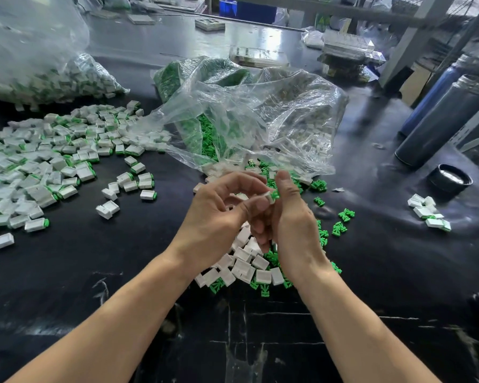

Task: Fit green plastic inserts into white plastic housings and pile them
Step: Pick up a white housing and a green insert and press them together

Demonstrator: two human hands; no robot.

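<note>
- Green insert (275,195) meets white housing (268,197) right between our 2 hands, raised above the black table (150,272) so we can line them up by eye.
- Our left hand (219,217) pinches the housing between thumb and curled fingers, steadying it as the fixed half.
- Our right hand (291,217) closes thumb and fingertips on the insert, which is only partly in; we judge the pressing step is under way.
- Loose housings and inserts (244,261) lie directly beneath the hands, near enough for quick picking.
- Behind them, an open clear bag (260,114) spills more green and white parts toward us.
- Finished pieces, white with a green end showing, form a spread pile (39,161) well to the left, apart from the raw stock so the 2 do not mix.
- A few more pieces (429,214) sit far right.
</note>
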